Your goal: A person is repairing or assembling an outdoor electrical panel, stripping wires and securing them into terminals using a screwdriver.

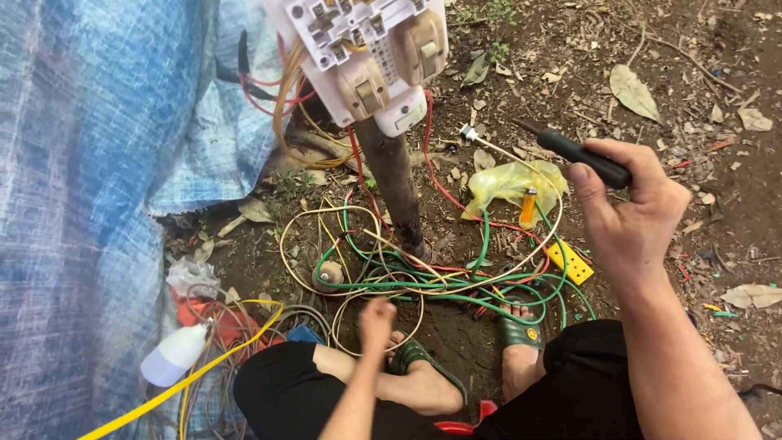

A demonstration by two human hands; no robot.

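The right hand (631, 216) is clamped around one black-handled screwdriver (582, 155), raised above the tangle of wires (423, 277) on the ground. The left hand (376, 316) reaches down into those wires, fingers apparently closed. Two green sandals (521, 334), one white bottle (173, 355), one yellow socket (570, 262).

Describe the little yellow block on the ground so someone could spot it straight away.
Start at the wooden post carrying the white switch board. Follow the wire tangle at its foot out to its right edge. There lies the yellow block, flat, rectangular, with small holes; the yellow bag above it is crumpled.
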